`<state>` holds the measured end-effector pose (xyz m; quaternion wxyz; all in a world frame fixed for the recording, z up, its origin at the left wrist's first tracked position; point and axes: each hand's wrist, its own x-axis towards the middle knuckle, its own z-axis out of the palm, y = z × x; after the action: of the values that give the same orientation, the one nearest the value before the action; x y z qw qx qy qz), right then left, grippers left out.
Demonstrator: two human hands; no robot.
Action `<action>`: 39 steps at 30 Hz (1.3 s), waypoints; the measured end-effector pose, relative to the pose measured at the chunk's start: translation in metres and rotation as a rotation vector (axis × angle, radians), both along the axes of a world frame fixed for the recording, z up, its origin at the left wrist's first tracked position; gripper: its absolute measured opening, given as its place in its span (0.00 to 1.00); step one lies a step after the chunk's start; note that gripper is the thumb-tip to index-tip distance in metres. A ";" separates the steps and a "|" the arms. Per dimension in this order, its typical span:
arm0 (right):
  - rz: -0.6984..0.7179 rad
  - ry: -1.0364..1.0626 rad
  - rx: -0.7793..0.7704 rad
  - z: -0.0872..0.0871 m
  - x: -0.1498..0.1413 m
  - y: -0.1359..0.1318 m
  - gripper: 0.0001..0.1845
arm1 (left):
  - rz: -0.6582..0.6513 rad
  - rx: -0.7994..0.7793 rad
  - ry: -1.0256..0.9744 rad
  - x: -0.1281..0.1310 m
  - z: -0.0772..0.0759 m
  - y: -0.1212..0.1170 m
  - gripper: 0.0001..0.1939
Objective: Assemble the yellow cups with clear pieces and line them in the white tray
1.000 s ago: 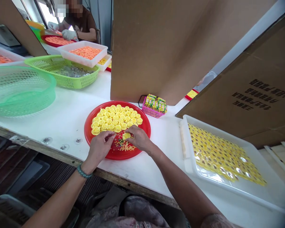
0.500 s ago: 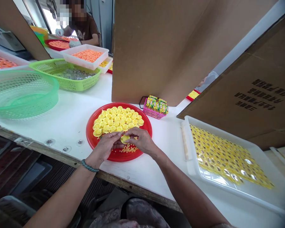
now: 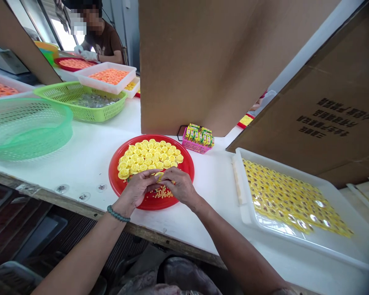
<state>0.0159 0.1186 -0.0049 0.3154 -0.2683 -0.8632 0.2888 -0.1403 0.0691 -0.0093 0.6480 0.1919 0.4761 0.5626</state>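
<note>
As I look from left to right over the white worktop (image 3: 217, 180), I first find the mint-green basket (image 3: 27, 141), and after it the light-green basket (image 3: 101, 113), which has some clear, shiny pieces (image 3: 95, 100) in it. On neither basket can I find any label. Next comes my left hand (image 3: 137, 189), above the red tray (image 3: 189, 166); its thumb and fingers are nearly together, and they pinch one side of a small yellow piece (image 3: 159, 176). This piece is held above the tray, just in front of the many yellow rounds (image 3: 149, 155) which lie there, and close over loose small bits (image 3: 163, 192). From the other side my right hand (image 3: 180, 185) has its fingers bent and gathered tightly at the same piece, so both hands hold it, although the fingers partly cover it.

I judge that the step in hand is a fine one, some adjusting or fitting on this single piece. In my opinion, the next move calls for a steady left pinch and small pressure from the right fingertips, without tipping the piece.

Farther to the right, the pink basket (image 3: 197, 146) carries green and yellow packets (image 3: 199, 135); they have printed labels, but too small to read, so I can name no brand. Behind the white tray (image 3: 247, 205), the brown cardboard (image 3: 320, 88) shows rows of dark characters (image 3: 333, 116), seemingly upside down, and I cannot read them with certainty.
</note>
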 end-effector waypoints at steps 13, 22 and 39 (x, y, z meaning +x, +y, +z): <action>-0.148 0.072 -0.152 -0.006 0.017 -0.006 0.14 | -0.010 0.016 -0.129 0.004 -0.013 -0.009 0.09; -0.268 0.240 0.011 -0.011 0.012 -0.016 0.07 | 0.007 0.099 -0.154 0.025 -0.009 -0.013 0.11; -0.238 0.119 0.037 -0.011 0.006 -0.010 0.06 | 0.117 0.136 -0.143 0.023 -0.014 -0.011 0.18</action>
<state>0.0222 0.1081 -0.0156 0.4029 -0.3453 -0.8103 0.2488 -0.1177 0.0584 -0.0234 0.6318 0.1668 0.3999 0.6428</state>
